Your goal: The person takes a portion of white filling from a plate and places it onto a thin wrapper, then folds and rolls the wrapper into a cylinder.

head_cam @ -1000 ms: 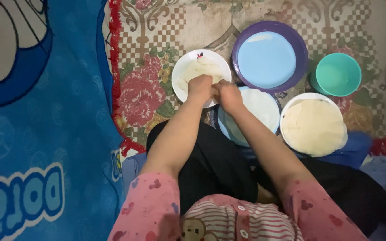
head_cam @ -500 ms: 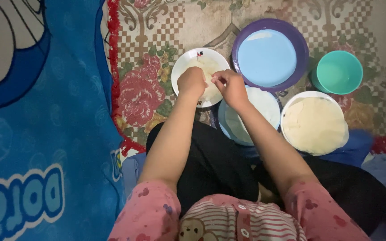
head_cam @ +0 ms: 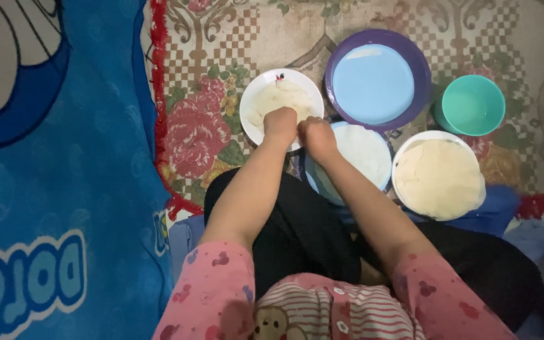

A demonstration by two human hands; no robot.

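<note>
white plate (head_cam: 256, 94) touched by both curled hands.

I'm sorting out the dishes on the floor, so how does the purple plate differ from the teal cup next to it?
The purple plate is wide and shallow with a pale blue centre; the teal cup is smaller and deeper, one colour throughout. The purple plate sits just beyond the right hand; the teal cup stands further off to the side. Both are round, stand on the patterned mat, and neither hand touches them.

Fingertips of left hand (head_cam: 280, 123) & right hand (head_cam: 315, 136) curl under, hidden; white plate (head_cam: 254, 101) partly covered; can't tell if anything's gripped; blue blanket (head_cam: 64, 189) cut off at left edge
</note>
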